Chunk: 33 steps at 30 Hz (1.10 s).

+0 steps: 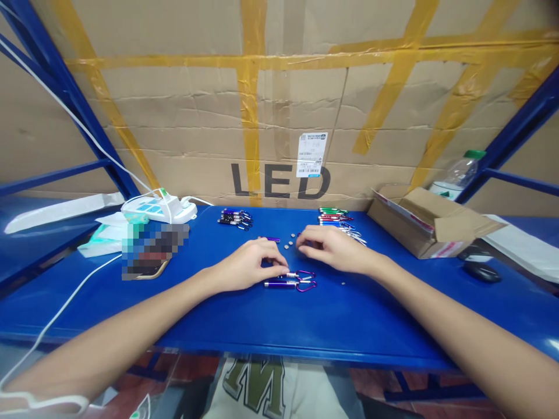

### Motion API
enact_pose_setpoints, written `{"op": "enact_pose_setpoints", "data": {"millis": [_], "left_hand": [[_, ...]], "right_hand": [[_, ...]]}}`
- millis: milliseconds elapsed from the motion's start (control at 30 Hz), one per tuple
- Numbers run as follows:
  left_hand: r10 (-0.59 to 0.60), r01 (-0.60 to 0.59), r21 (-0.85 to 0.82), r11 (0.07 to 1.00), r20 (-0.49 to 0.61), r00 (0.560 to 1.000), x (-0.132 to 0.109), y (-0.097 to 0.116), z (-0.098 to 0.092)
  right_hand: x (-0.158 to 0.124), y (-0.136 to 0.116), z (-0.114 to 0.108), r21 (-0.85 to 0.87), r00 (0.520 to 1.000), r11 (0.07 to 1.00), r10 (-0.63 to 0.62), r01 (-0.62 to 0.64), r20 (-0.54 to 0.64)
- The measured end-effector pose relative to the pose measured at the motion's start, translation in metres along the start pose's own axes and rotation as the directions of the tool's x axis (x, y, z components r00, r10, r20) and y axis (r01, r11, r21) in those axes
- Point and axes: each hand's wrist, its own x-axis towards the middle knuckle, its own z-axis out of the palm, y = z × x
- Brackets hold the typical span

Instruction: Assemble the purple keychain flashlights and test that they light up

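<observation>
My left hand point(251, 265) is closed, fingers bent and thumb close to the fingertips, just above two purple penlights with carabiner clips. The lower penlight point(282, 284) lies fully visible; the upper one is partly covered by my fingers. Behind that hand, the end of another purple tube point(273, 239) shows. My right hand point(327, 247) has its fingers curled down beside several small button cells point(287, 247). What either hand's fingertips hold, if anything, is hidden. One tiny piece point(343, 283) lies alone, nearer the table's front.
Dark penlights point(236, 220) lie back left; green, red and blue ones point(332, 218) back right. An open carton point(419, 224) and a black mouse point(483, 272) are at right. A power strip point(159, 208) and a blurred-out phone point(152, 262) are at left. Taped cardboard point(187, 128) stands behind.
</observation>
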Motion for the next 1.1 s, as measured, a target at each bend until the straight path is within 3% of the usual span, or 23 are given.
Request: {"op": "enact_pose_setpoints", "data": {"millis": [200, 433, 733, 867, 1000, 1100], "left_hand": [[-0.083, 0.127, 0.178, 0.976, -0.237, 0.968, 0.0, -0.02, -0.002], [-0.114, 0.164, 0.31, 0.936, -0.172, 0.978, -0.002, -0.034, 0.003], [-0.131, 0.176, 0.297, 0.939, -0.164, 0.978, -0.002, -0.035, -0.001], [-0.145, 0.187, 0.197, 0.962, -0.209, 0.967, 0.001, -0.029, 0.0], [-0.161, 0.164, -0.017, 0.986, -0.296, 0.942, 0.004, -0.021, 0.0], [-0.237, 0.187, -0.201, 0.962, -0.263, 0.935, 0.006, -0.019, 0.003]], "right_hand": [[0.0, 0.003, 0.013, -0.073, 0.998, 0.995, -0.062, 0.063, 0.017], [-0.001, -0.002, 0.018, -0.064, 0.995, 0.995, -0.078, 0.081, 0.054], [0.0, 0.004, 0.014, -0.093, 0.991, 0.989, -0.113, 0.119, 0.069], [0.0, 0.002, 0.015, -0.06, 0.996, 0.996, -0.06, 0.064, 0.064], [0.001, 0.001, 0.018, 0.004, 0.999, 1.0, 0.01, -0.01, 0.037], [0.001, 0.003, 0.02, 0.022, 0.998, 0.998, 0.054, -0.054, 0.034]]}}
